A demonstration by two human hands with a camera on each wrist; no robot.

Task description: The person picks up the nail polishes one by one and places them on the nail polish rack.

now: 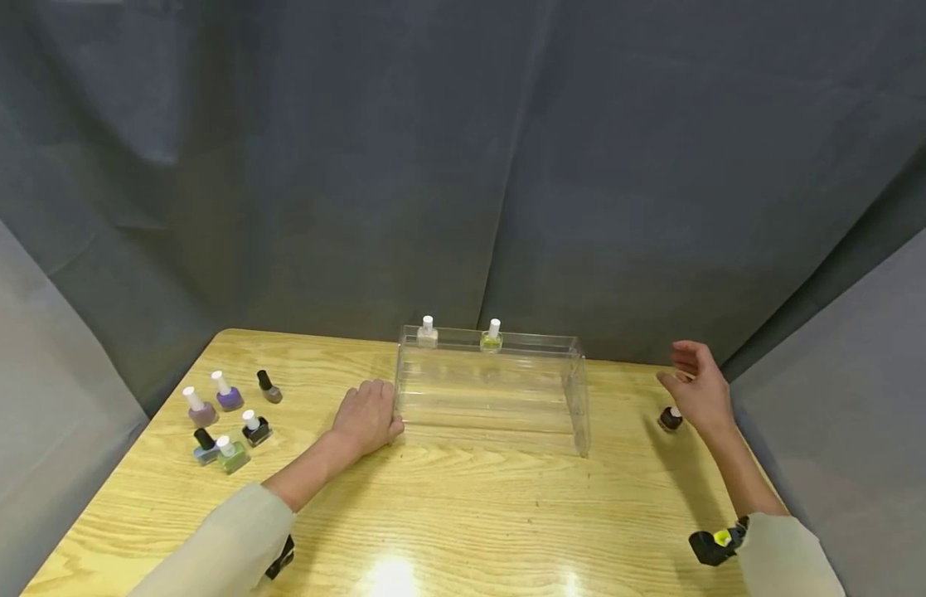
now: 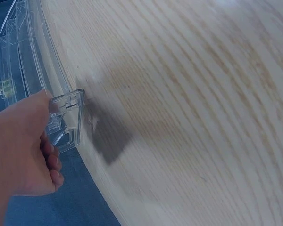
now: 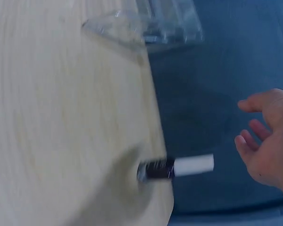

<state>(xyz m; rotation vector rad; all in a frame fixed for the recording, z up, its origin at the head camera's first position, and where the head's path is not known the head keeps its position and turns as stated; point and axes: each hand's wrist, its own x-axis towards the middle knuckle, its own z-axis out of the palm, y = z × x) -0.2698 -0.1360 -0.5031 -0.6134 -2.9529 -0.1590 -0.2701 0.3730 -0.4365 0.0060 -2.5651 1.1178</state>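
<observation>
A clear acrylic stepped display rack (image 1: 492, 398) stands at the back middle of the table. My left hand (image 1: 367, 417) grips its left end; in the left wrist view the fingers are curled beside the end panel (image 2: 70, 103). On the rack's top tier stand a pale nail polish bottle (image 1: 428, 334) and a yellow-green nail polish bottle (image 1: 492, 338), both white-capped. To the right, my right hand (image 1: 703, 390) hovers with fingers apart and nothing in them. Just below it, a dark nail polish bottle (image 3: 155, 169) with a white cap stands near the table edge.
At the table's left are several nail polish bottles: mauve (image 1: 202, 411), purple (image 1: 229, 398), grey (image 1: 270, 391), black (image 1: 257, 429), blue (image 1: 206, 453) and green (image 1: 233, 458). A dark curtain (image 1: 463, 166) hangs behind the wooden table (image 1: 463, 514), with grey panels at both sides.
</observation>
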